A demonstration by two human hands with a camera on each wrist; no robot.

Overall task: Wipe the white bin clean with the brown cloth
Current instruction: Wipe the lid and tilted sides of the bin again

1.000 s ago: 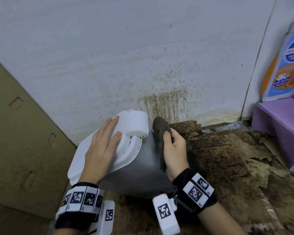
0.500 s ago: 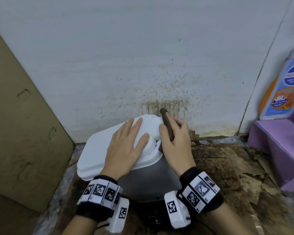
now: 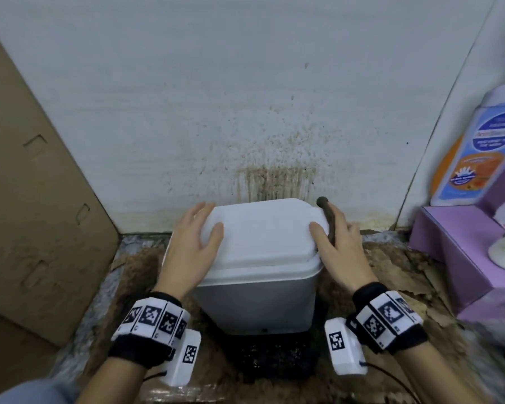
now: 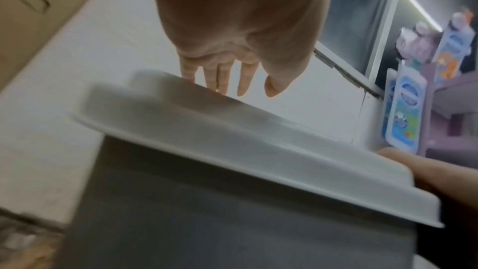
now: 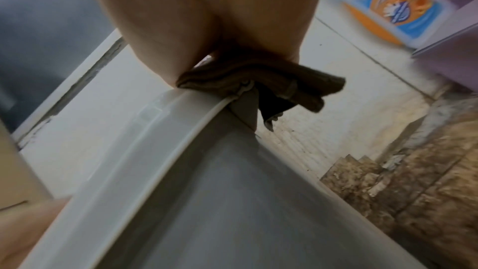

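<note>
White bin (image 3: 257, 290) upright — left hand (image 3: 191, 246) flat on lid, fingers straight; right hand (image 3: 337, 246) pinches brown cloth (image 3: 328, 220) against right rim.

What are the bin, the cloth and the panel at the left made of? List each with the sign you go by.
White bin: likely moulded plastic, smooth with a dull sheen; thin lid rim and rounded corners.
Brown cloth: soft woven or knitted fabric, matte; it folds and droops under the right hand.
Tan panel: probably cardboard, matte, with punched slots and a bent edge.
</note>
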